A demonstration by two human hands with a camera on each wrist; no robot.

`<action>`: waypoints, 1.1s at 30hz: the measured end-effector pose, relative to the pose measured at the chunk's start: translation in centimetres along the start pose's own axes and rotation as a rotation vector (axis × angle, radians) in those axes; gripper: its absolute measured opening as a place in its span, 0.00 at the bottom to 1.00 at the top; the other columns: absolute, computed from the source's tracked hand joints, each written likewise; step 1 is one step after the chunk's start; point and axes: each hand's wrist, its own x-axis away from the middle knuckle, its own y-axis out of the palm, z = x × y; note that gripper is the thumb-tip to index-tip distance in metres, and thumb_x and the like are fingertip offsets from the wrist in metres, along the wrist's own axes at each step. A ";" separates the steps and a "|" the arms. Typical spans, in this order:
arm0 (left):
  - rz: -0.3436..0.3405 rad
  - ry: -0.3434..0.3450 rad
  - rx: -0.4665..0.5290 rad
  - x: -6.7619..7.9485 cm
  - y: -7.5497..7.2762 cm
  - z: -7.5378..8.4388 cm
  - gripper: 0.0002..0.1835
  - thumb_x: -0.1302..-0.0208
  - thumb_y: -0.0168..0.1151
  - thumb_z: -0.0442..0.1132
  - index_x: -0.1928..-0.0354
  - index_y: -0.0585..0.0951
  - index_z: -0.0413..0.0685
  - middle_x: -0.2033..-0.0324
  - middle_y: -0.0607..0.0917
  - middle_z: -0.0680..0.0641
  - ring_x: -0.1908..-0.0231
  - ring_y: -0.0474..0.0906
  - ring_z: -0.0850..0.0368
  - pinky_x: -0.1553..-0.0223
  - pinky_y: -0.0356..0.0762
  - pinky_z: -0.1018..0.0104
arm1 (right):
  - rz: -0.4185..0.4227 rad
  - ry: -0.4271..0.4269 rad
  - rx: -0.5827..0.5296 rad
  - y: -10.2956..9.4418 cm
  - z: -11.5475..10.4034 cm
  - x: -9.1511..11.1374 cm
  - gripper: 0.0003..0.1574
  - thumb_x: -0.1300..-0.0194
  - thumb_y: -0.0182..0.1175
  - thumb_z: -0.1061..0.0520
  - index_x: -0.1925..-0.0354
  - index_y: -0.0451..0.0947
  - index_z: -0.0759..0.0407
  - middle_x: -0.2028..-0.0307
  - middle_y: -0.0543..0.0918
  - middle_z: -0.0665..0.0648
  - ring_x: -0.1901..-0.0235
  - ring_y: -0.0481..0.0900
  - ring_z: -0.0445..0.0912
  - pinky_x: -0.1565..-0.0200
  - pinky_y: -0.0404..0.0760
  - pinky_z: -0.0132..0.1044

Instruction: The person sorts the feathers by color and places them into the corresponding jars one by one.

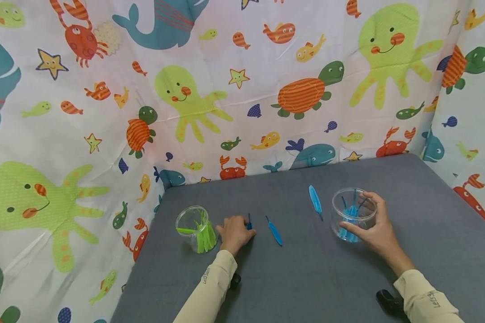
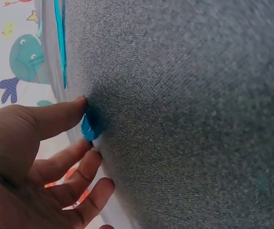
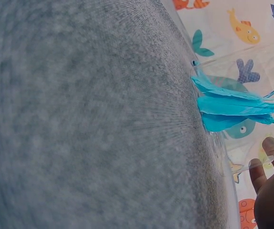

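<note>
In the head view my left hand (image 1: 235, 232) is down at the cloth with a blue feather (image 1: 249, 223) at its fingertips. The left wrist view shows that feather (image 2: 90, 127) pinched between thumb and index finger, close over the cloth. My right hand (image 1: 373, 226) grips a clear round jar (image 1: 336, 215) from its right side, thumb across the front. Several blue feathers (image 1: 350, 220) stand in this jar, quills upward; the right wrist view shows the same feathers (image 3: 232, 107) through the clear wall. Between the hands lie two more blue feathers, one nearer (image 1: 274, 232) and one farther back (image 1: 315, 201).
Left of my left hand stands another clear jar (image 1: 186, 214) with several green feathers (image 1: 205, 237) in it. A grey cloth (image 1: 299, 278) covers the table. Behind and at both sides hangs a curtain (image 1: 242, 112) printed with sea animals.
</note>
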 end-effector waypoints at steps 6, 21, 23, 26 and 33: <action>-0.006 -0.031 0.032 0.0 0.0 0.2 0.09 0.47 0.80 0.42 0.69 0.87 0.49 0.69 0.85 0.49 0.56 0.76 0.42 0.40 0.56 0.25 | -0.004 0.007 -0.004 0.0 0.0 0.0 0.69 0.51 0.80 0.62 0.22 0.49 0.46 0.27 0.62 0.62 0.29 0.59 0.57 0.33 0.52 0.79; -0.068 -0.031 0.022 0.0 0.3 0.4 0.11 0.38 0.73 0.42 0.77 0.83 0.55 0.70 0.85 0.51 0.51 0.75 0.39 0.38 0.53 0.24 | -0.016 0.013 -0.020 -0.2 0.1 0.0 0.69 0.50 0.80 0.62 0.22 0.47 0.48 0.27 0.60 0.64 0.31 0.59 0.68 0.34 0.49 0.80; -0.041 -0.024 0.046 0.1 0.4 0.3 0.11 0.36 0.71 0.41 0.76 0.82 0.56 0.72 0.84 0.52 0.52 0.76 0.40 0.39 0.52 0.25 | -0.019 0.013 -0.023 -0.2 0.1 0.0 0.69 0.51 0.80 0.62 0.22 0.48 0.48 0.27 0.60 0.64 0.31 0.59 0.68 0.34 0.49 0.80; 0.027 0.030 0.115 0.0 0.7 0.3 0.08 0.34 0.69 0.41 0.71 0.82 0.57 0.73 0.84 0.53 0.57 0.77 0.45 0.39 0.51 0.28 | -0.020 0.022 -0.016 -0.2 0.0 0.1 0.69 0.50 0.80 0.61 0.22 0.48 0.46 0.27 0.60 0.63 0.30 0.59 0.66 0.34 0.50 0.80; 0.145 0.201 0.325 -0.3 0.6 1.4 0.04 0.32 0.68 0.41 0.58 0.83 0.57 0.69 0.89 0.56 0.57 0.81 0.52 0.34 0.46 0.35 | -0.011 0.026 0.001 -0.2 0.0 0.0 0.68 0.49 0.80 0.59 0.22 0.48 0.44 0.26 0.61 0.62 0.28 0.59 0.56 0.34 0.51 0.80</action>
